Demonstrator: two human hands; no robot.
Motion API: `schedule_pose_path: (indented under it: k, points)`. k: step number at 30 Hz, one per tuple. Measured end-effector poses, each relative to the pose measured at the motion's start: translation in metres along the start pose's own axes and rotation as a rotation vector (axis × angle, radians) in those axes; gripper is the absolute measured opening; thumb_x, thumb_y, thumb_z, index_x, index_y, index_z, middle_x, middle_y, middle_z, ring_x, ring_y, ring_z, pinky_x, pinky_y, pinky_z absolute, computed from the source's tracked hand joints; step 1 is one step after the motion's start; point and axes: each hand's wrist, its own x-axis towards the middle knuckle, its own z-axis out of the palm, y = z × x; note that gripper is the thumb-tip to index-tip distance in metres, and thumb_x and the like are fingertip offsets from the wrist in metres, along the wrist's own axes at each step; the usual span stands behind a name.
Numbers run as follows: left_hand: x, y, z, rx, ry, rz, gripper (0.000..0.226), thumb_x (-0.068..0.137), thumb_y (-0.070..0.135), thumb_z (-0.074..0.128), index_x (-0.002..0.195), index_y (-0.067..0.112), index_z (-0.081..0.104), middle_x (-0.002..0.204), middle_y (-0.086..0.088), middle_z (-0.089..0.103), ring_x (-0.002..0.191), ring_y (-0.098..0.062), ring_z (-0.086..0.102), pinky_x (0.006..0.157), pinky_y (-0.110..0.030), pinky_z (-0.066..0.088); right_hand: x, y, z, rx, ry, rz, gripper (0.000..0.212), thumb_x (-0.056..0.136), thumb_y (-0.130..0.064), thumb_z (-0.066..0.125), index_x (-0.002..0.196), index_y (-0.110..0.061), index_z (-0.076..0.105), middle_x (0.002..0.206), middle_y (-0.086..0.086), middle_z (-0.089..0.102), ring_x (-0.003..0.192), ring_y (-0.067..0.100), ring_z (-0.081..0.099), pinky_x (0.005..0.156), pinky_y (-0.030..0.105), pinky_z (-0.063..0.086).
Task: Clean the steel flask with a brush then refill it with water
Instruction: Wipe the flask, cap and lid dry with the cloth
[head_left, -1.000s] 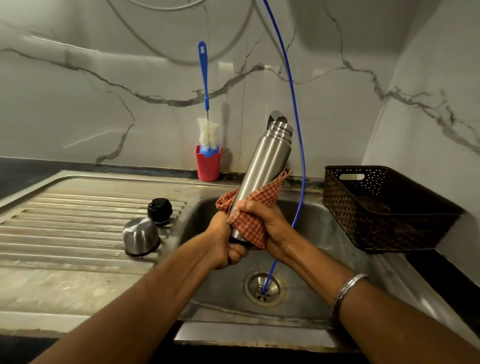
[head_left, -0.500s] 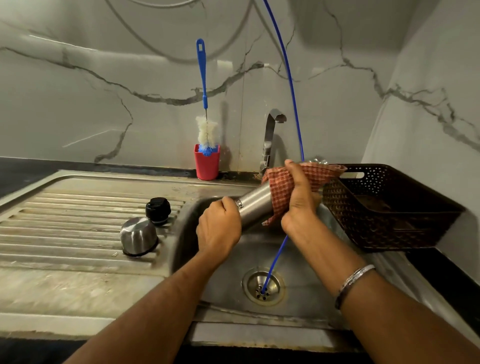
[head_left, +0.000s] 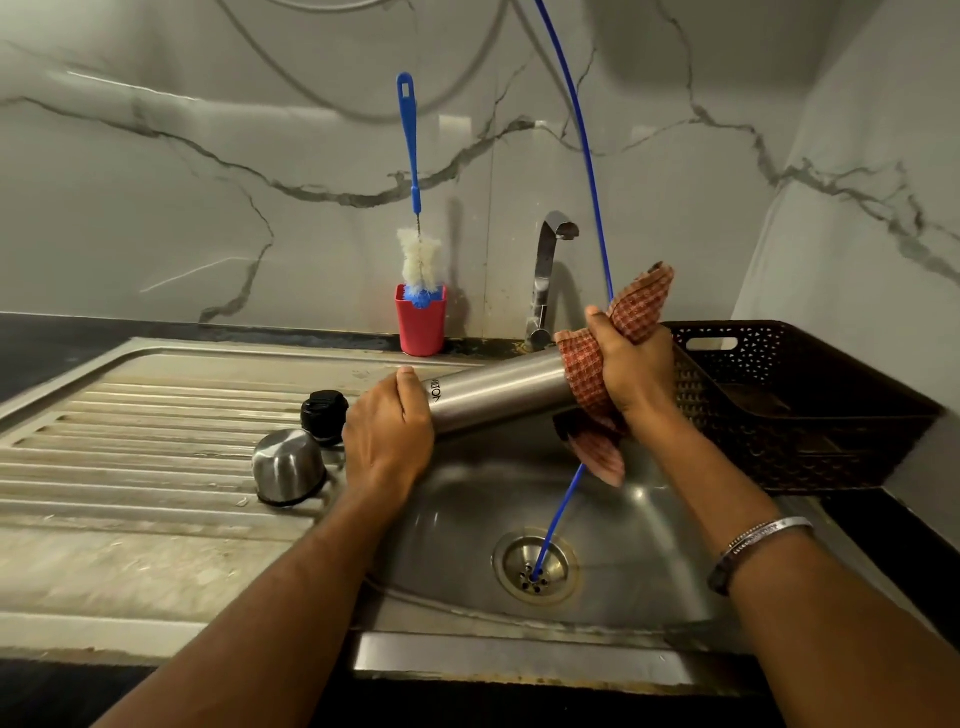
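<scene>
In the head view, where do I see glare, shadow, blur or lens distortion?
Head view: bright glare lies in the sink basin right of the drain; the bottle brush and tap cast soft shadows on the marble wall; the hanging end of the checked cloth looks motion-blurred, while the steel flask stays sharp; the wide lens bows the counter's edges.
</scene>
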Motion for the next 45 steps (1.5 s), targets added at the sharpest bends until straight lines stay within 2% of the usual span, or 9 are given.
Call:
schedule_pose_path:
  k: [4, 9, 16, 22, 27, 32, 36, 42, 45]
  points:
    - [0.001, 0.003, -0.005, 0.005, 0.109, 0.081, 0.041, 0.109, 0.028, 0.034, 0.076, 0.014, 0.054, 0.071, -0.003, 0.056, 0.063, -0.011, 0.048, 0.057, -0.023, 0.028, 0.009, 0.001, -0.001, -0.433, -0.06, 0.005, 0.073, 0.087, -0.08, 0.037, 0.097, -0.015, 0.07, 0.093, 0.003, 0.072, 0.085, 0.024, 0.069, 0.088, 0.045, 0.057]
    - [0.007, -0.004, -0.003, 0.007, 0.081, 0.131, 0.036, 0.102, 0.031, 0.033, 0.07, 0.021, 0.045, 0.065, 0.003, 0.05, 0.061, -0.009, 0.044, 0.055, -0.031, 0.026, 0.007, 0.003, -0.004, -0.594, -0.043, -0.138, 0.06, 0.104, -0.056, 0.034, 0.089, -0.009, 0.069, 0.082, 0.007, 0.069, 0.076, 0.025, 0.067, 0.069, 0.032, 0.054]
    - [0.006, 0.005, 0.003, -0.046, -0.37, -0.345, 0.035, 0.102, 0.03, 0.034, 0.091, 0.009, 0.06, 0.081, -0.012, 0.06, 0.077, -0.03, 0.058, 0.06, -0.033, 0.044, 0.007, 0.019, -0.006, -0.147, -0.017, -0.346, 0.046, 0.1, -0.05, 0.05, 0.064, -0.022, 0.058, 0.065, 0.0, 0.064, 0.061, 0.022, 0.064, 0.059, 0.034, 0.05]
    - [-0.016, 0.015, 0.024, -0.371, -0.657, -0.702, 0.038, 0.099, 0.023, 0.025, 0.113, 0.004, 0.054, 0.081, -0.031, 0.066, 0.031, -0.024, 0.05, 0.035, -0.011, 0.022, -0.016, 0.009, 0.021, 0.344, 0.252, -0.235, 0.017, 0.097, -0.043, 0.064, 0.092, -0.027, 0.065, 0.083, -0.009, 0.073, 0.081, 0.008, 0.072, 0.082, 0.033, 0.061]
    - [-0.023, 0.017, 0.036, -0.323, -0.681, -0.718, 0.044, 0.101, 0.037, 0.023, 0.117, 0.006, 0.051, 0.07, -0.029, 0.069, 0.03, -0.017, 0.035, 0.036, -0.017, 0.021, -0.024, 0.017, 0.032, 0.554, 0.153, 0.043, 0.07, 0.082, -0.043, 0.082, 0.141, -0.026, 0.049, 0.123, -0.002, 0.068, 0.106, 0.016, 0.071, 0.097, 0.044, 0.058]
    - [-0.031, 0.028, 0.038, -0.492, -0.683, -0.744, 0.05, 0.103, 0.034, 0.021, 0.113, 0.002, 0.058, 0.077, -0.028, 0.069, 0.029, -0.012, 0.033, 0.035, -0.017, 0.023, -0.042, 0.029, 0.047, 0.554, -0.111, 0.211, 0.076, 0.069, -0.04, 0.09, 0.134, -0.024, 0.054, 0.116, 0.006, 0.073, 0.097, 0.023, 0.075, 0.09, 0.048, 0.06]
    - [-0.029, 0.035, 0.038, -0.661, -0.564, -0.768, 0.053, 0.108, 0.042, 0.029, 0.08, 0.008, 0.058, 0.06, -0.012, 0.061, 0.032, -0.009, 0.035, 0.033, -0.015, 0.025, -0.062, 0.038, 0.059, 0.379, -0.307, 0.201, 0.083, 0.056, -0.048, 0.094, 0.127, -0.022, 0.06, 0.11, 0.0, 0.075, 0.094, 0.013, 0.075, 0.083, 0.034, 0.06]
    - [-0.024, 0.032, 0.035, -0.7, -0.593, -0.795, 0.059, 0.105, 0.06, 0.031, 0.126, 0.012, 0.058, 0.099, -0.012, 0.07, 0.083, -0.021, 0.065, 0.058, -0.03, 0.046, -0.067, 0.044, 0.052, 0.263, -0.493, 0.212, 0.07, 0.062, -0.043, 0.091, 0.122, -0.021, 0.062, 0.107, 0.003, 0.076, 0.098, 0.018, 0.074, 0.085, 0.037, 0.06]
    - [-0.012, 0.023, 0.017, -0.497, -0.758, -0.639, 0.051, 0.104, 0.051, 0.032, 0.113, 0.011, 0.063, 0.105, -0.012, 0.07, 0.093, -0.024, 0.064, 0.071, -0.036, 0.047, -0.06, 0.043, 0.038, 0.312, -0.59, 0.262, 0.071, 0.061, -0.034, 0.094, 0.12, -0.014, 0.06, 0.108, 0.009, 0.075, 0.099, 0.027, 0.074, 0.088, 0.046, 0.061]
